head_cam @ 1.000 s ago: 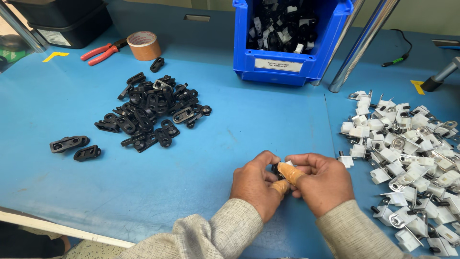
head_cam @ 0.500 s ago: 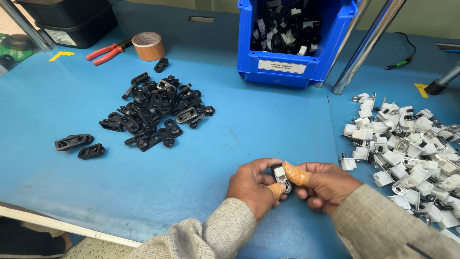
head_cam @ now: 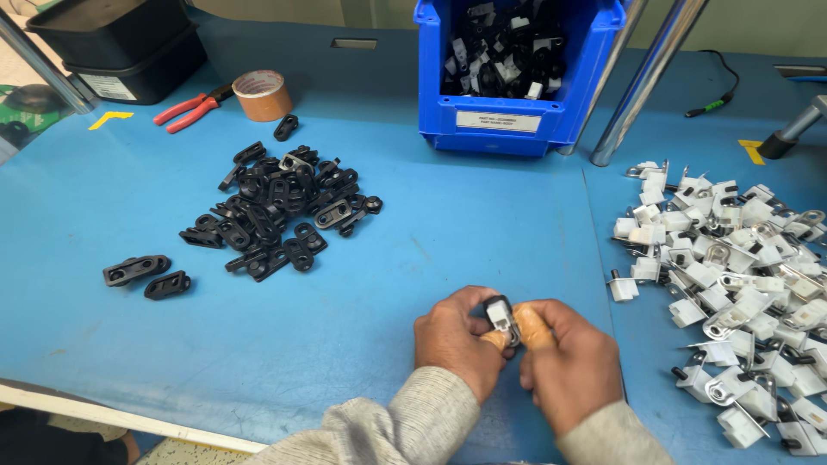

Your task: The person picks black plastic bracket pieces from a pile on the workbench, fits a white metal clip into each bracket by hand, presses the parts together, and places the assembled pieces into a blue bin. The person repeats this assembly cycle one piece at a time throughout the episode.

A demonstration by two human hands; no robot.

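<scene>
Two hands meet low on the blue surface (head_cam: 482, 232), the left hand (head_cam: 455, 340) and right hand (head_cam: 570, 366) both clamped on one small clip (head_cam: 500, 315), a black and white piece pinched between thumbs and fingertips. Most of the clip is covered by the fingers, so its full shape cannot be made out. Both thumbs seem to wear tan finger covers, though this is hard to tell. Grey sleeves (head_cam: 413, 426) run off the bottom edge. To the left lies a pile of black parts (head_cam: 280, 207), with two more black parts (head_cam: 146, 275) lying apart from it. To the right a heap of white parts (head_cam: 732, 284) with metal tabs spreads out and is cut off by the right edge. A blue bin (head_cam: 517, 77) at the back holds mixed black and white pieces; its top is cropped. Near the far left are a tape roll (head_cam: 263, 95), red pliers (head_cam: 189, 109) and stacked black trays (head_cam: 121, 52), partly out of frame. Two metal posts (head_cam: 642, 82) rise beside the bin.
</scene>
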